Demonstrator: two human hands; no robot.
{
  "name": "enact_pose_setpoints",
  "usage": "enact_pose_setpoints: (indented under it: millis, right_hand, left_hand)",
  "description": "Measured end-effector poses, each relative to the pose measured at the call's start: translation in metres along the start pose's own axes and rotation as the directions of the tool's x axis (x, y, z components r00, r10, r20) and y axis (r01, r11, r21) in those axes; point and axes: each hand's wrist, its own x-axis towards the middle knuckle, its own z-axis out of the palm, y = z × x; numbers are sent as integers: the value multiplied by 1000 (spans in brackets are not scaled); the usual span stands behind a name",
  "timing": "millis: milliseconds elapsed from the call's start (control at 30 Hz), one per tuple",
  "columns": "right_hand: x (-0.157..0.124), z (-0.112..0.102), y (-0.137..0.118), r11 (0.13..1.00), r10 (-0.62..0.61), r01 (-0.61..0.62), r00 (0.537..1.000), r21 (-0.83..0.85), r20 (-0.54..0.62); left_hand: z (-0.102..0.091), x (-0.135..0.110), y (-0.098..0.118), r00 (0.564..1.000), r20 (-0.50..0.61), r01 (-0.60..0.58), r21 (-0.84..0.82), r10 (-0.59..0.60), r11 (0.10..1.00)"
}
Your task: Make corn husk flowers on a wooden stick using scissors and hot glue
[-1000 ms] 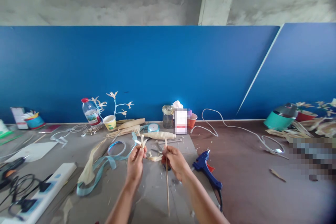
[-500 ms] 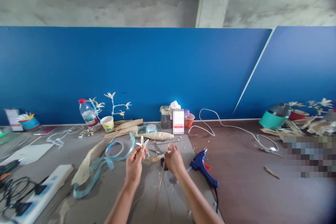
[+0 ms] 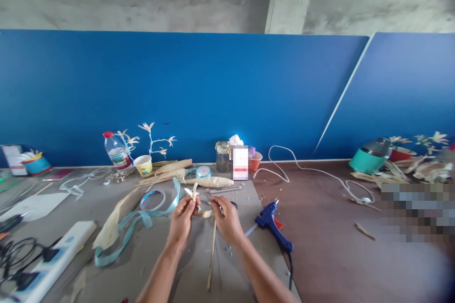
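My left hand point(image 3: 183, 218) is closed on a small pale flower point(image 3: 192, 192) with pointed petals, made of what looks like dried husk. Close beside it, my right hand point(image 3: 225, 218) has its fingertips pinched together; whatever lies between them is too small to make out. A thin stick point(image 3: 212, 260) lies on the table below the right hand, its upper end reaching the fingers. Behind both hands is a strip of dried husk point(image 3: 215, 182). To the right of my right hand rests a blue glue gun point(image 3: 272, 222).
Left of the hands lie light blue ribbon point(image 3: 126, 241), a tape roll point(image 3: 152, 200) and a white power strip point(image 3: 59, 260). At the back stand a yellow cup point(image 3: 143, 166) with husk flowers, a bottle point(image 3: 118, 154), a glass jar point(image 3: 222, 156) and an orange cup point(image 3: 256, 162).
My right hand has moved left, closer to the flower in my left hand. The left hand keeps its hold. The whole view has shifted slightly.
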Motion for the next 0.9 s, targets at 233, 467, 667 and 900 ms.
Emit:
enact_pose_setpoints:
  millis: [233, 467, 667, 900]
  right_hand:
    - [-5, 4, -9, 994, -26, 23, 999, 111, 29]
    - [-5, 8, -6, 972, 57, -59, 998, 226, 16]
    - [-8, 10, -9, 954, 90, -91, 996, 287, 15]
    - [-9, 10, -13, 913, 127, -127, 992, 388, 26]
  left_hand:
    - [0, 1, -6, 999, 27, -30, 146, 26, 989]
    - [6, -8, 0, 980, 195, -93, 322, 30, 942]
    - [11, -13, 2, 980, 191, -113, 340, 49, 934]
    - [14, -18, 2, 977, 205, -108, 254, 56, 961]
